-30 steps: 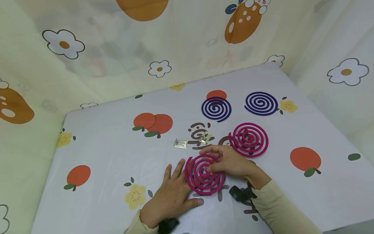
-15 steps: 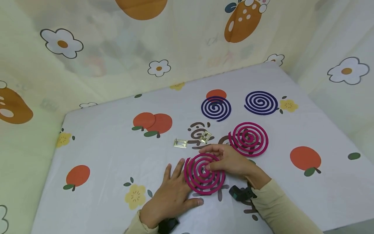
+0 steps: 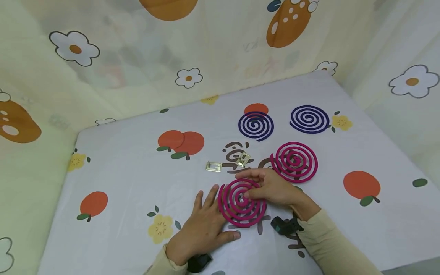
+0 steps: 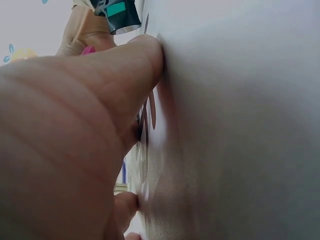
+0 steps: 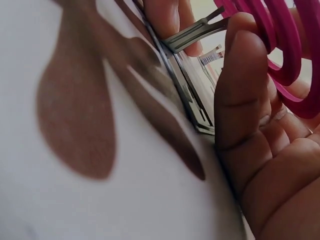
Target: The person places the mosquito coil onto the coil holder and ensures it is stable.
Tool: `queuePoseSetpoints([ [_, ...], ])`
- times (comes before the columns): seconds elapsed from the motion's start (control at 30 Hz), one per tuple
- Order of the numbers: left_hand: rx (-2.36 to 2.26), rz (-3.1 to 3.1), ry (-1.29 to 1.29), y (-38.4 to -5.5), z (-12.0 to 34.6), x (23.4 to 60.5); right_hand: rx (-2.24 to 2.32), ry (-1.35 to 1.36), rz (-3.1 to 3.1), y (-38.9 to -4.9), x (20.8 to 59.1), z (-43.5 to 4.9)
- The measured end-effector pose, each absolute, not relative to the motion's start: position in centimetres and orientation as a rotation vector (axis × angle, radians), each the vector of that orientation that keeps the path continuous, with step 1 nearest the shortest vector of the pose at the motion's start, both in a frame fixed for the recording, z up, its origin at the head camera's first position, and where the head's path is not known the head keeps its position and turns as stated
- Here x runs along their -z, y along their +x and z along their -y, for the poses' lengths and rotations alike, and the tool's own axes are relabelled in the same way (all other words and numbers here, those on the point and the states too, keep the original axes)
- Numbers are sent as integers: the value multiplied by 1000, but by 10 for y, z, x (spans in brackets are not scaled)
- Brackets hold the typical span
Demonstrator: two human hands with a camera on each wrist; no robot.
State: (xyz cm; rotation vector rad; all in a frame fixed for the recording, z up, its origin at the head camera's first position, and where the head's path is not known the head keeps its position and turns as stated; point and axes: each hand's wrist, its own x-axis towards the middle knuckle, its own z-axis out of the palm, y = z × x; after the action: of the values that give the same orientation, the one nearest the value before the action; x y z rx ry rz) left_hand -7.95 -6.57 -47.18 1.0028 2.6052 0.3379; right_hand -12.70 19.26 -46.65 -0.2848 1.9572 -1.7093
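A cream flower-printed curtain (image 3: 137, 49) hangs behind the white fruit-printed cloth (image 3: 127, 164)

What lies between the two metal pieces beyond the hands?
Only brown print on the cloth lies between left piece and right piece; the head view shows it.

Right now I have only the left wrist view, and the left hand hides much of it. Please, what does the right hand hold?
Observer: The right hand holds a pink spiral coil.
Operator: Thank you. Is there also some metal close to that hand?
Observer: Yes, the right wrist view shows a metal piece with a raised prong beside it.
Operator: And how many other coils are on the table?
Observer: In the head view I count three more: a second pink coil and two dark blue coils.
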Motion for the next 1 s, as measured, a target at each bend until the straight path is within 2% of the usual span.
queuePoseSetpoints([
  [1.0, -319, -2625, 1026, -79, 64, 471, 1668, -286, -1984, -127, 468, -193],
])
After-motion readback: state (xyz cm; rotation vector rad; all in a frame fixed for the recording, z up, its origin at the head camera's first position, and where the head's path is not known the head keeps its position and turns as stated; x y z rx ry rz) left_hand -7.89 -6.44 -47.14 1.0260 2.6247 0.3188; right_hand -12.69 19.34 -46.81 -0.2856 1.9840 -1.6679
